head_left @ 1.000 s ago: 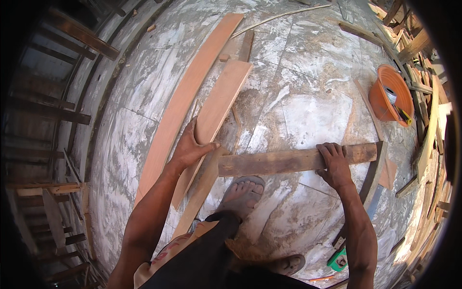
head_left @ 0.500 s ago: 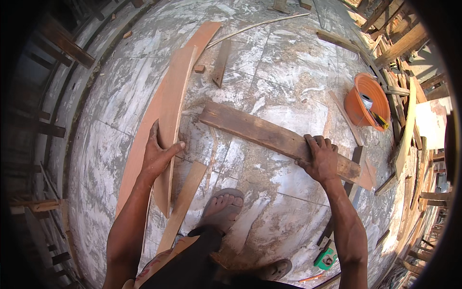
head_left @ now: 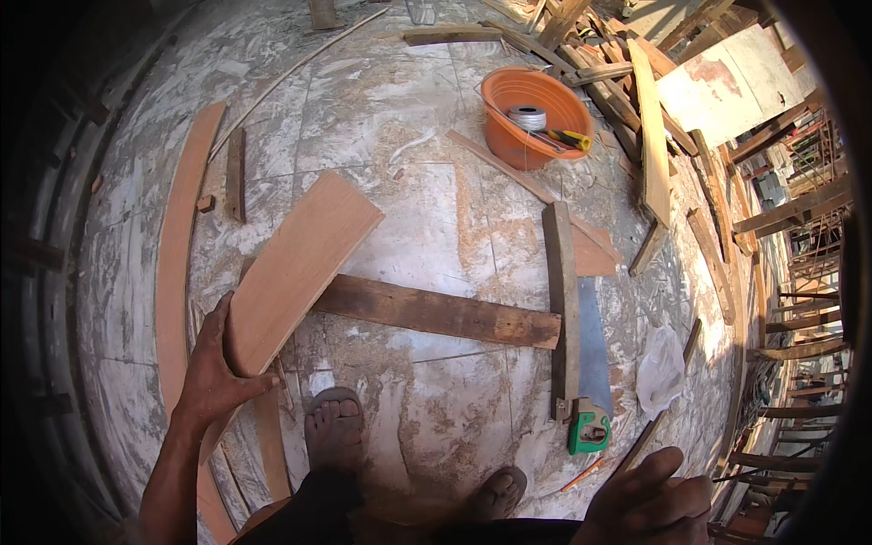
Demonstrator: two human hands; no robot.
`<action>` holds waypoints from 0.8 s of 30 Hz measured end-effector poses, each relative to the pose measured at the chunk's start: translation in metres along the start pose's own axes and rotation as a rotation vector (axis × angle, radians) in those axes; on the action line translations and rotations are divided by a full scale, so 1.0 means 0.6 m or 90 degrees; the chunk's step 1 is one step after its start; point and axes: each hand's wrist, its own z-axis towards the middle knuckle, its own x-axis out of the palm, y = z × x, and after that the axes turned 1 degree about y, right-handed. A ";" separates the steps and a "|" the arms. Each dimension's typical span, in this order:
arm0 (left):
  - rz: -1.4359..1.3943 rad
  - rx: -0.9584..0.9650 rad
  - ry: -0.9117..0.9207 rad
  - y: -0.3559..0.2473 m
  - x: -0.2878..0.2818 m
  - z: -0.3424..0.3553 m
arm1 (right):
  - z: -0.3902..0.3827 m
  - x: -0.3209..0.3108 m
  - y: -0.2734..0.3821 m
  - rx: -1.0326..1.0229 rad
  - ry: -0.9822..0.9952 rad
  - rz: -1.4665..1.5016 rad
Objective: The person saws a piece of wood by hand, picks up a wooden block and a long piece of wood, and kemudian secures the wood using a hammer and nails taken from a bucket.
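Note:
My left hand (head_left: pixel 213 372) grips a pinkish board (head_left: pixel 300 245) that lies slanting over one end of a dark weathered plank (head_left: pixel 436 313). My right hand (head_left: pixel 649 500) is at the lower right, away from the boards, fingers loosely bent and apart, with nothing seen in them. The plank's right end meets a narrow timber (head_left: pixel 559 282). Alongside that timber lies a handsaw (head_left: pixel 595 345) with a green handle, and near my right hand a thin orange pencil-like stick (head_left: pixel 581 475). A long pinkish strip (head_left: pixel 186 209) lies to the left.
An orange tub (head_left: pixel 509 136) holds a white spool (head_left: pixel 527 115) and yellow-handled tools. Piled scrap wood (head_left: pixel 654 136) and a pale panel (head_left: pixel 727 82) fill the upper right. A plastic bag (head_left: pixel 660 368) lies at right. Dark framing borders the left. My sandalled feet are below the plank.
My view has swung right and forward. My right hand has let go of the dark plank and moved down. The board in my left hand now slants rightward across the plank's left end.

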 end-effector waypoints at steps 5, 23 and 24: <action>0.193 0.072 0.116 -0.052 0.016 -0.007 | -0.024 -0.067 0.013 0.002 0.013 -0.130; 0.353 0.202 0.293 -0.109 0.107 0.080 | -0.260 -0.061 -0.504 0.464 -0.066 -0.387; 0.351 0.209 0.280 -0.104 0.118 0.086 | -0.271 -0.055 -0.519 0.444 -0.065 -0.416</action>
